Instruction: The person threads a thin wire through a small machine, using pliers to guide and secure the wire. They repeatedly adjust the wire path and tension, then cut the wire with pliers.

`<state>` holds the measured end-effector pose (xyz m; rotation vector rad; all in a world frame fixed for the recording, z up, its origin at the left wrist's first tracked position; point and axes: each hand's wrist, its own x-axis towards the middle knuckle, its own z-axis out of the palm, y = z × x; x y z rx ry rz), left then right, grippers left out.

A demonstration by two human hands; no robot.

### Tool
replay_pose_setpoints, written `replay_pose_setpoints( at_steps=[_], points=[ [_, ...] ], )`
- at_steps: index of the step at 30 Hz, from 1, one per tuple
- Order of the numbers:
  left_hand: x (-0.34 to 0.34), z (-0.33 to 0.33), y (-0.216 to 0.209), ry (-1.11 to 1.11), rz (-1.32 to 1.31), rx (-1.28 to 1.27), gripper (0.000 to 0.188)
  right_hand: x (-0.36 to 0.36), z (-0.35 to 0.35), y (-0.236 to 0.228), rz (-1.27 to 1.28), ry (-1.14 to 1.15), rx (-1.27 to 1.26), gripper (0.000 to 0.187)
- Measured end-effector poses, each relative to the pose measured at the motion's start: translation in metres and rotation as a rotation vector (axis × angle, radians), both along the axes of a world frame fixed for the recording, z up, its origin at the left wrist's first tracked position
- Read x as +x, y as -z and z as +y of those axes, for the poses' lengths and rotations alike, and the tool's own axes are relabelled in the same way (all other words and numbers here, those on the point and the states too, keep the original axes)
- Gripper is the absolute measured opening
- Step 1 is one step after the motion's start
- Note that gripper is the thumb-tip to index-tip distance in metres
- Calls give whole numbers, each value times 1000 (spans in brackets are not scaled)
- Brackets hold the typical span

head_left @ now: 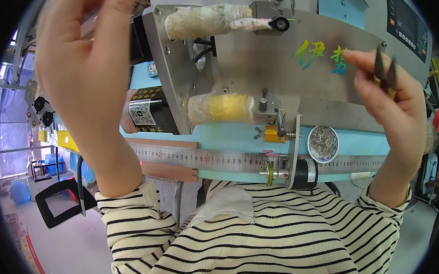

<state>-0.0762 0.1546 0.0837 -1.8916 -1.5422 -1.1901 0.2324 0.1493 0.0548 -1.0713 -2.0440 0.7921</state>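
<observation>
My left hand [79, 43] is raised at the upper left, smeared by motion, its thumb and index finger pinched together at the picture's top edge. What they pinch is cut off there; a speck of yellow shows beside them. My right hand [390, 94] is over the right end of a grey metal plate [264, 64]. It holds small dark-bladed scissors [383, 71], blades pointing up and apart between the fingers, their handles mostly hidden. The index fingertip is beside coloured lettering [317, 55] in yellow, green and blue on the plate.
Two wrapped cylindrical machine arms, the upper [201, 23] and the lower [221, 108], project between my hands. Below are a thread bobbin winder [305, 173], a dish of small metal pieces [323, 144] and a long steel ruler [218, 160]. A control panel [407, 28] stands at upper right.
</observation>
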Motion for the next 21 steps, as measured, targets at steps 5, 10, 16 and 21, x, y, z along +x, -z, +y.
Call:
replay_pose_setpoints(
  at_steps=[5,10,16,21],
  points=[
    [30,-13,8,274,390,-21,50,-14,-2,2,453,-40,-435,46],
    [37,-6,-13,439,107,-351,37,-27,3,2,498,-32,-616,57],
    [47,-8,-9,286,441,-323,23,-34,3,0,399,37,-530,52],
    [62,-10,21,253,499,-47,23,-43,3,3,422,36,-498,50]
  ],
)
